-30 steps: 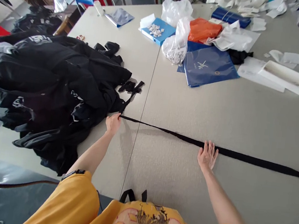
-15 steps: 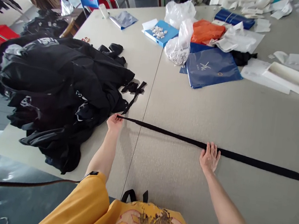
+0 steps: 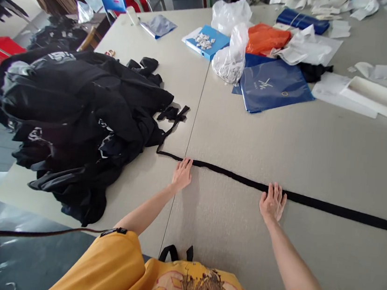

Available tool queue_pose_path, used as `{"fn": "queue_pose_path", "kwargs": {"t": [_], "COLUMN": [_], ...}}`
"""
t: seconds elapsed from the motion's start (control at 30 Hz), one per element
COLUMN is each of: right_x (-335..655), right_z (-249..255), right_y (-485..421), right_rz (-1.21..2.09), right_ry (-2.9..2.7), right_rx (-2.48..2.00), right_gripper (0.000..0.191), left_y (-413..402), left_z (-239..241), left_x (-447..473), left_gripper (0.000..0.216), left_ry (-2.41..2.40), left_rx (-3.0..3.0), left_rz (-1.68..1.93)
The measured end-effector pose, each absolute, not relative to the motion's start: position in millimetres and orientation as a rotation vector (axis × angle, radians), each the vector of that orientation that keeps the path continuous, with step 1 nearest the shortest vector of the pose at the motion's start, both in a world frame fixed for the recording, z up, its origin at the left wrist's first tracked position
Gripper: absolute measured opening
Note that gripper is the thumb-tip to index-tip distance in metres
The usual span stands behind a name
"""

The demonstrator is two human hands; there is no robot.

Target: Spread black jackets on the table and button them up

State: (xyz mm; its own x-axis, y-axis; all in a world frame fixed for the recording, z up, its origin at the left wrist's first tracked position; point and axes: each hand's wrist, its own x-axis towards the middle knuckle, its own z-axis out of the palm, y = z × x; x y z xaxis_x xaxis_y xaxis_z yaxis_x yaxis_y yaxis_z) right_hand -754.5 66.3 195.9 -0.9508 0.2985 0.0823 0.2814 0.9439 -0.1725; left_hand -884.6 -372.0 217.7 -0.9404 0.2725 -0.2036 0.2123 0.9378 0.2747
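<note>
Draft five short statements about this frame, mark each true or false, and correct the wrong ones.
1. The left hand is on the black strip. True.
2. The right hand is raised clear of the strip. False: it lies across it.
3. The black garment pile is left of both hands. True.
4. The white tray stands on the floor. False: it is on the table.
5. The person's shirt is yellow. True.

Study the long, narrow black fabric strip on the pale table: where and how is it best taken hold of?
Probably pinch the black fabric strip across its narrow width, between the left hand and the right hand, coming from the near side: that stretch is uncovered, its long edge exposed on the pale table.
</note>
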Motion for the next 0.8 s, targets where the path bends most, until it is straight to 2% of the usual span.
{"fn": "queue_pose_path", "kwargs": {"t": [0.1,0.27,0.6,0.8], "right_x": [-754,-752,-777,-768], "right_z": [196,195,201,212], "right_y": [68,92,153,173], "right_rz": [0.218,0.228,0.333,0.333], "right_ry": [-3.016,-3.023,-2.934,-2.693], "right_rx": [-0.435,-0.354,-0.709,-1.003], "right_gripper": [0.058,0.059,0.063,0.062], "left_y": [-363,-386,-392,-394], "left_z": [207,200,194,198], "left_x": [-873,-875,-871,-873], "left_gripper": [0.076,0.076,0.076,0.076], "left_ry": [2.806,2.837,2.810,2.775], "left_rx": [0.300,0.097,-0.025,-0.012], "left_rz": [0.163,0.113,0.136,0.137]}}
